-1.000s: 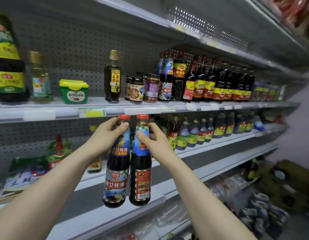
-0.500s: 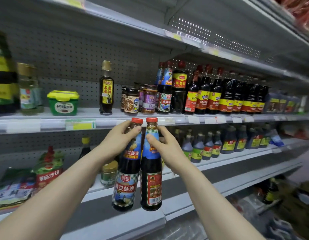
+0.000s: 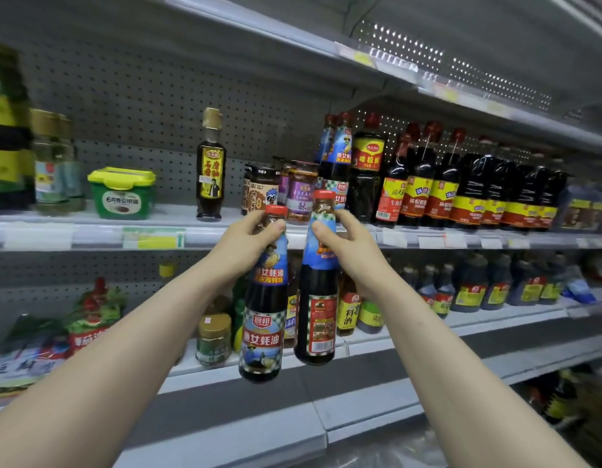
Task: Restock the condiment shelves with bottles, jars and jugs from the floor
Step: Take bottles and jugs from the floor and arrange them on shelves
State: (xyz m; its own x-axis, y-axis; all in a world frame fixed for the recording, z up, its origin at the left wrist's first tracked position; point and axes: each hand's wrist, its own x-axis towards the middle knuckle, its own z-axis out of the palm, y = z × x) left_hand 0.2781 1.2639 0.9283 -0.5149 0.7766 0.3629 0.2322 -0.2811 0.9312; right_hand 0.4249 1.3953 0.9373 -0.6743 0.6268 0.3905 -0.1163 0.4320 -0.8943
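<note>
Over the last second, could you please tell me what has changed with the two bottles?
The left hand and right hand raised their bottles: the caps, once just under the shelf edge, now reach it, and the right bottle sits higher than the left bottle. Both hands still grip the necks; nothing else moved.

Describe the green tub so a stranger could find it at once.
Take the grey shelf level with the caps of the held bottles. Left along it, between pale oil bottles and a lone gold-capped bottle, sits the green tub. It alone is squat, with a yellow clip lid.
</note>
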